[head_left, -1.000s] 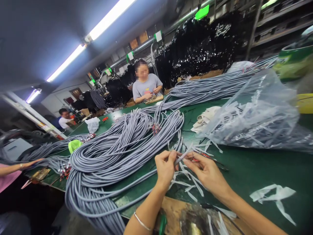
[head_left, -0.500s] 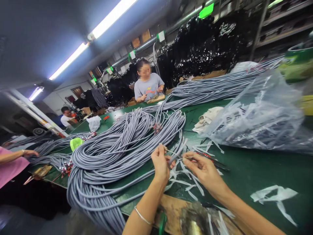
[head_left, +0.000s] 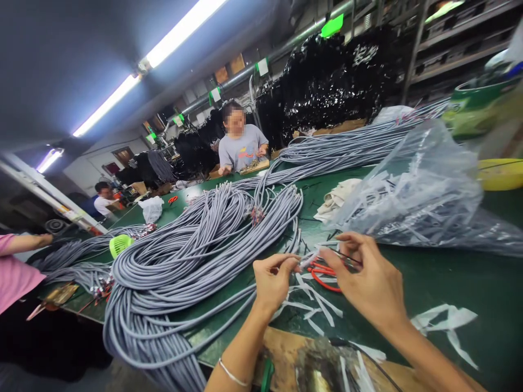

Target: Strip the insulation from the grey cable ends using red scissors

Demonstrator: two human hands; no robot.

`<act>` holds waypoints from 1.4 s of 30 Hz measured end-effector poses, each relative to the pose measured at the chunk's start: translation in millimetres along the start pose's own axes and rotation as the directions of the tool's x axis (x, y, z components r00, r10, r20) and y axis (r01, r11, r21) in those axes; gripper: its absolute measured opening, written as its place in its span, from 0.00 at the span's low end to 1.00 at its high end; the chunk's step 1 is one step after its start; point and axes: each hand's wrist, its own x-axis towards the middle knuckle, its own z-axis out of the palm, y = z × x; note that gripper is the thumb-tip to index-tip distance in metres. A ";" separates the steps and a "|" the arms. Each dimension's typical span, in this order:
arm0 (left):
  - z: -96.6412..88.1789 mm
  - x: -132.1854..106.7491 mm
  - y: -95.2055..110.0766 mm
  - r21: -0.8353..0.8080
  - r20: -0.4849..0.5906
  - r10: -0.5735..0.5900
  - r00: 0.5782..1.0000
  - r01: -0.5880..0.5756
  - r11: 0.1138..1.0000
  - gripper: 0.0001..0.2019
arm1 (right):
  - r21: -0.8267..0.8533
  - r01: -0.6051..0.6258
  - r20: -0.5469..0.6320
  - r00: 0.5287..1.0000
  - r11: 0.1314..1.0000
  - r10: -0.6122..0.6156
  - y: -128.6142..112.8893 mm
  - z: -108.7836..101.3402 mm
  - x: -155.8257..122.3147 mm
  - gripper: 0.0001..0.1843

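Observation:
My left hand is pinched shut on the stripped end of a grey cable just above the green table. My right hand is closed around red-handled scissors, its fingertips close to the cable end. White strips of cut sheath lie under and around both hands. A large coil of grey cables lies to the left of my hands, and the cable I hold comes out of it.
A clear plastic bag of white scraps lies at the right. A cloth sits behind my hands. More scraps lie at right. A person in grey sits across the table; an arm in pink reaches in at left.
My right hand rose and turned, bringing the red scissors into view. My left hand dropped slightly with the cable end. The camera shifted a little right.

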 end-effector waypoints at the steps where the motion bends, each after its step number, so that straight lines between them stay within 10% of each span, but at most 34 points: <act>1: 0.1 -0.3 0.1 0.032 -0.006 0.011 1.000 -0.011 0.999 0.10 | -0.088 0.137 0.008 0.991 0.987 -0.137 -3.0 -0.6 -3.2 0.17; 6: 0.6 -1.8 1.5 0.133 0.007 0.058 0.998 -0.059 0.989 0.10 | -0.277 0.504 0.084 0.861 0.818 -0.502 -9.4 2.2 -14.4 0.14; 23: 1.0 -8.2 2.8 0.282 0.299 0.150 0.942 -0.237 0.930 0.17 | -0.228 0.467 0.070 0.883 0.854 -0.464 -8.0 3.6 -14.0 0.17; 31: -2.5 -5.4 1.1 0.242 0.366 0.150 0.919 -0.249 0.938 0.20 | -0.258 0.368 0.059 0.929 0.893 -0.366 -3.3 12.6 -15.2 0.16; 35: -0.4 -9.3 3.2 0.125 0.404 0.097 0.909 -0.160 0.979 0.20 | -0.213 -0.090 -0.067 0.995 0.973 0.078 8.7 -3.0 10.6 0.10; 42: 0.3 9.4 -2.1 -0.339 0.104 -0.229 0.968 0.251 0.907 0.19 | 0.004 -0.155 -0.056 0.986 0.988 0.155 2.4 -8.3 18.9 0.19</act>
